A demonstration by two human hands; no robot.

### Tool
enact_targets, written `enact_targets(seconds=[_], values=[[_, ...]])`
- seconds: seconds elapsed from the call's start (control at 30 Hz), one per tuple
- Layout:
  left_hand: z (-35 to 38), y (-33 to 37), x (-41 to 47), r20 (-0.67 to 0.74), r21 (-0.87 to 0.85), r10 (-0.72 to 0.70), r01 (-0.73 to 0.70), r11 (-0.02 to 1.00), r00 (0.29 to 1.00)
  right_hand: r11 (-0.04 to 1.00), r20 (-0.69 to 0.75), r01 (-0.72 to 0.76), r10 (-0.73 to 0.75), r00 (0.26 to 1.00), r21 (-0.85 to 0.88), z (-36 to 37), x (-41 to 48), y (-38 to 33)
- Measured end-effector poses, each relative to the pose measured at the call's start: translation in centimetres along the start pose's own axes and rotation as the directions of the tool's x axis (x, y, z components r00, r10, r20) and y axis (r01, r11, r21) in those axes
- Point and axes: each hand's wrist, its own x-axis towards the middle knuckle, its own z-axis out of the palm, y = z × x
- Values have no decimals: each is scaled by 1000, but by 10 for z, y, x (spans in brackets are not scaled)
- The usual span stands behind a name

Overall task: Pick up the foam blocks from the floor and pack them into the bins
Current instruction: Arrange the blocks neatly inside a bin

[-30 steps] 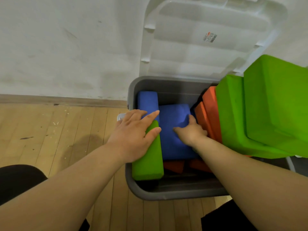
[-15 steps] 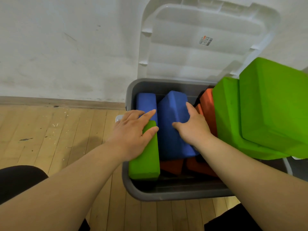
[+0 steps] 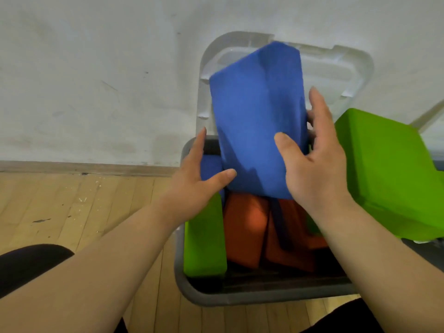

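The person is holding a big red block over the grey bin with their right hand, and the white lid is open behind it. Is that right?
Almost, but the colour is wrong: blue, not red. The head view shows the right hand gripping the big blue block over the grey bin, with the white lid open behind it.

A bare indoor room (kind unclear): scuffed white wall [image 3: 96, 80], wood-plank floor [image 3: 72, 212], baseboard [image 3: 84, 167].

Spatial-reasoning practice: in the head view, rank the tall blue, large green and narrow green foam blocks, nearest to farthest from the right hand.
1. Tall blue foam block, in right hand.
2. Large green foam block, just right.
3. Narrow green foam block, farther left.
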Motion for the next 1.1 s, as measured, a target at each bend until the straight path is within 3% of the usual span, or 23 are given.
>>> enact_targets(seconds=[0.1,0.2,0.27,0.37,0.43,0.53,0.67,0.73,0.83,1.1], values=[[-9,12,2,-33,-145,88,-92,985,996,894,97,-186,160,982,408,12,1,5],[-22,16,4,-77,-125,81,-90,988,994,805,214,-328,253,944,494,30,1,20],[-27,14,6,-134,-29,85,-90,996,987,805,266,-399,308,913,438,40,1,32],[-31,16,6,-299,140,149,-111,984,943,887,248,-455,423,871,84,55,-9,68],[-33,12,6,-342,244,175,-92,965,923,836,243,-545,544,803,-69,63,-23,98],[-28,-3,2,-289,377,149,-31,926,946,708,268,-638,706,656,-303,68,-47,136],[-19,-20,0,-277,325,66,29,945,959,571,366,-514,815,450,-640,74,-71,184],[-19,-23,1,-283,324,103,-6,946,954,536,368,-517,841,397,-667,77,-80,203],[-18,-26,1,-286,317,124,-28,948,950,486,382,-670,870,311,-561,78,-97,212],[-21,-29,1,-262,299,143,-61,952,954,415,343,-822,894,288,-391,84,-108,212]])
